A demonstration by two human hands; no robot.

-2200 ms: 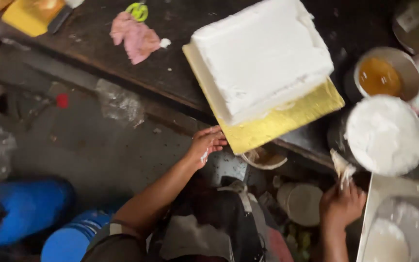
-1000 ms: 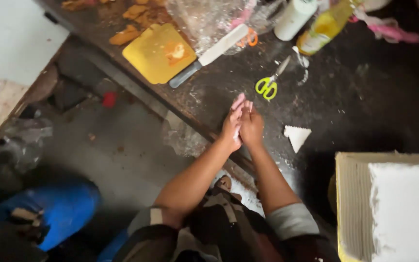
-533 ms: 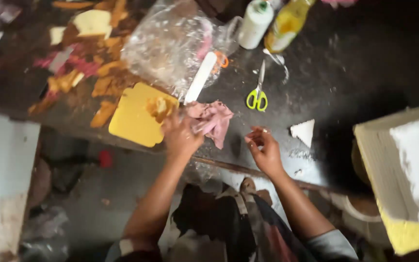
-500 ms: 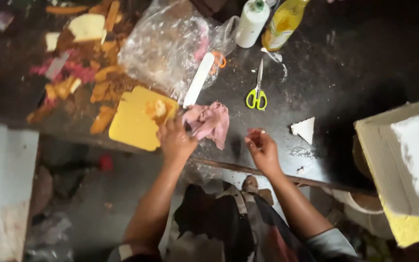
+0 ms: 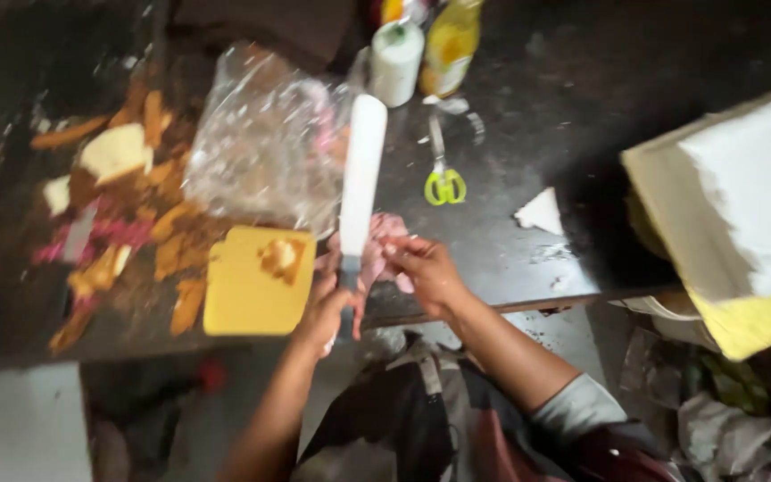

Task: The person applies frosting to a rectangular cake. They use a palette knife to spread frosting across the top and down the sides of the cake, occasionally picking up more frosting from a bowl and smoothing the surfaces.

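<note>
I note my left hand (image 5: 327, 308) clamped on the dark handle of a long white-bladed knife (image 5: 360, 178) pointing to 12 o'clock. My right hand (image 5: 426, 272) pinches the crumpled pink cloth (image 5: 377, 250) at its 3 o'clock side.

Around the yellow cutting board (image 5: 256, 286) the count runs: one long white-bladed knife (image 5: 360, 174), one pink cloth (image 5: 384, 252) beside it, one clear plastic bag (image 5: 265, 143) above, one pair of yellow-handled scissors (image 5: 443, 183) to its right — two bottles (image 5: 396, 61) beyond (one white, one yellow), one frosted cake (image 5: 742, 196) far right.
</note>
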